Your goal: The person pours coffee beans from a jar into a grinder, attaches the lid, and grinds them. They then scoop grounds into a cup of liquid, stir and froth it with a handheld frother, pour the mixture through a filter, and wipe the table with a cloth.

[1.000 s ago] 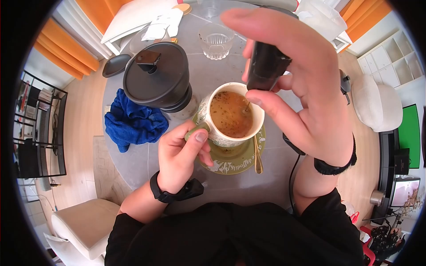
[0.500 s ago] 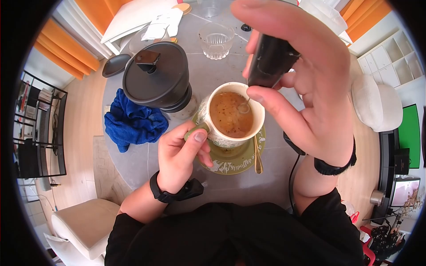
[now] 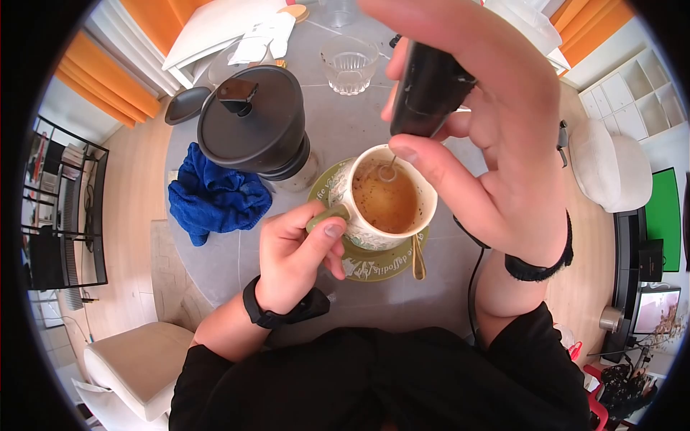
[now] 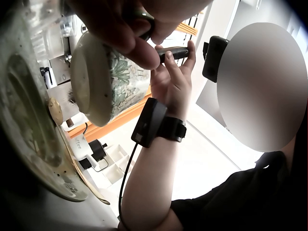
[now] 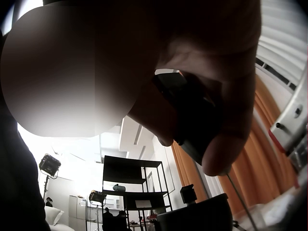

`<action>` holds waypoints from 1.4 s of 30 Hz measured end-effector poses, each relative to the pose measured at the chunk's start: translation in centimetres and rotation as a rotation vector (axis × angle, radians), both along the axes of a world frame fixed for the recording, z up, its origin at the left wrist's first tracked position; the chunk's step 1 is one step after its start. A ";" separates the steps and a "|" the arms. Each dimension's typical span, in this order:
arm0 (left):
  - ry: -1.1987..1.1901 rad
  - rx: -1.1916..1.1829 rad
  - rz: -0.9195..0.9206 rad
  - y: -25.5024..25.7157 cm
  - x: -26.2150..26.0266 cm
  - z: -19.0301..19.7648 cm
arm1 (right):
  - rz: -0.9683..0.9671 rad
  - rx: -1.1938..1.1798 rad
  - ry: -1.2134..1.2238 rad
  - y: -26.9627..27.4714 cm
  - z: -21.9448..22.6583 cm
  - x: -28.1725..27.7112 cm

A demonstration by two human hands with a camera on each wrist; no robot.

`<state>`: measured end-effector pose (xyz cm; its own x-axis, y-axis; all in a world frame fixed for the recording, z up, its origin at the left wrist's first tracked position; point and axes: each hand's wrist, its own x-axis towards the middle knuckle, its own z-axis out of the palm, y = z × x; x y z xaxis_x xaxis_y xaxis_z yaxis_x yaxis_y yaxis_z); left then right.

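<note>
In the head view my left hand (image 3: 296, 248) grips the green handle of a patterned mug (image 3: 374, 235), which holds brown liquid with dark specks. The mug is tilted over a green saucer (image 3: 377, 269); the left wrist view shows a gap between the mug's base (image 4: 91, 82) and the saucer (image 4: 72, 192). My right hand (image 3: 507, 136) holds a black handheld milk frother (image 3: 431, 90), thumb and fingers curled round its body. Its thin wire ends in a round whisk (image 3: 387, 173) at the liquid's surface. A gold spoon (image 3: 418, 260) lies on the saucer beside the mug.
Left of the mug stands a black lidded container (image 3: 251, 118) on a clear base. A crumpled blue cloth (image 3: 215, 197) lies near the table's left edge. Behind the mug is a clear glass (image 3: 350, 66). A black cable (image 3: 473, 287) runs down by my right forearm.
The mug has shifted slightly right and towards me, baring more of the saucer's left side. The frother has moved a little left, its whisk now nearer the mug's far rim.
</note>
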<state>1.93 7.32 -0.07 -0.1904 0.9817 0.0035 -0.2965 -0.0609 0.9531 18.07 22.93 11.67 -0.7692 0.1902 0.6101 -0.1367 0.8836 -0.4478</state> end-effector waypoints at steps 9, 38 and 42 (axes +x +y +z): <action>0.048 0.025 -0.026 -0.1 0.0 -0.1 | 0.004 0.010 -0.006 0.2 0.0 0.6; 0.025 -0.005 0.009 0.0 0.1 0.2 | 0.050 -0.061 -0.098 0.5 0.0 0.5; 0.045 0.004 0.018 0.0 0.1 0.2 | 0.035 -0.232 -0.062 0.6 0.1 0.6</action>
<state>2.03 7.36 0.14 -0.2075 0.9781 0.0163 -0.2525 -0.0697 0.9651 18.69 23.57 11.79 -0.8124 0.2922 0.5046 -0.1318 0.7510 -0.6470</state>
